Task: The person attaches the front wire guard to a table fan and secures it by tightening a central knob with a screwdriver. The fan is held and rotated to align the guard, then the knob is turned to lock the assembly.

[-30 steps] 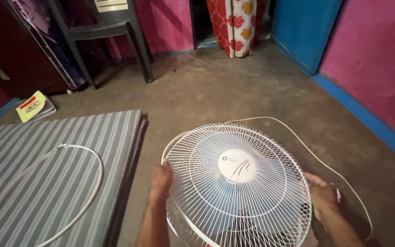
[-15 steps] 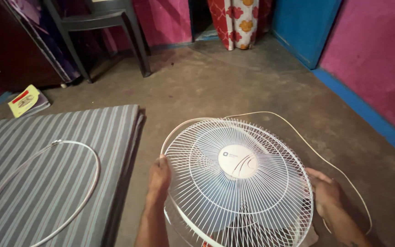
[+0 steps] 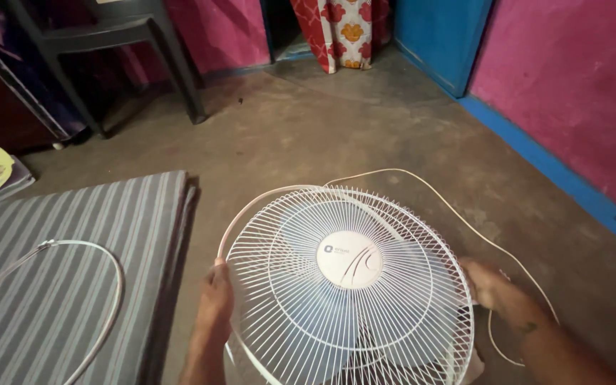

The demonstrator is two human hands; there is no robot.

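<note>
Operator's log, body in my view: two hands, the left hand and the right hand, both bare, no gloves, rings or watch that I can see. Both forearms bare to the frame edge, no sleeves in view. Small dark mark on the right forearm near the wrist, too blurred to read.

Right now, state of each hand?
Left hand: closed on the left rim of the white fan guard.
Right hand: gripping the guard's right rim; fingers partly hidden behind the wires.
</note>
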